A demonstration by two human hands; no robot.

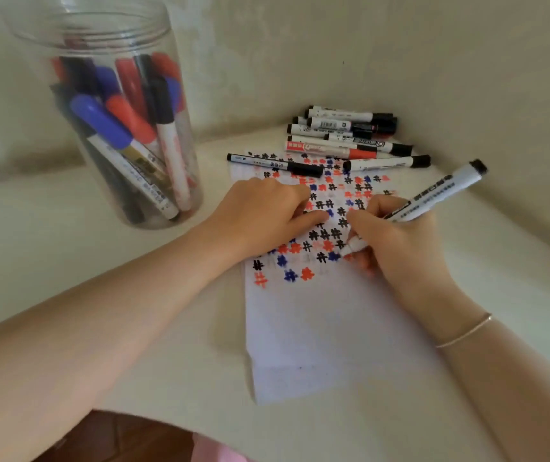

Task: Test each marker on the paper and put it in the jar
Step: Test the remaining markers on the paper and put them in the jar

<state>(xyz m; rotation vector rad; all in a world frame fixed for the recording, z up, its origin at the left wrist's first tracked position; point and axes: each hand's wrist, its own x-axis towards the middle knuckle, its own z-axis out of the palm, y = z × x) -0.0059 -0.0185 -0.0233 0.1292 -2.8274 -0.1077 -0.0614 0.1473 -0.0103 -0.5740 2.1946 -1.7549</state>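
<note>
Two forearms reach over the table (pixel 50 248). Beside them, the jar (pixel 107 121) holds tested markers, while untested ones (pixel 350 138) wait past the paper (pixel 316 328). Pinning that sheet flat, the left hand (pixel 263 211) presses down with curled fingers, gripping nothing; the right hand (pixel 396 248) pinches a tilted marker (pixel 433 195), tip on paper.

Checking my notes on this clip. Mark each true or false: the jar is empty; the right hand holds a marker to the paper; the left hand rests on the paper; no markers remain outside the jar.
1. The jar is empty: false, it holds many capped markers.
2. The right hand holds a marker to the paper: true.
3. The left hand rests on the paper: true.
4. No markers remain outside the jar: false, a pile of markers lies beyond the paper.
</note>
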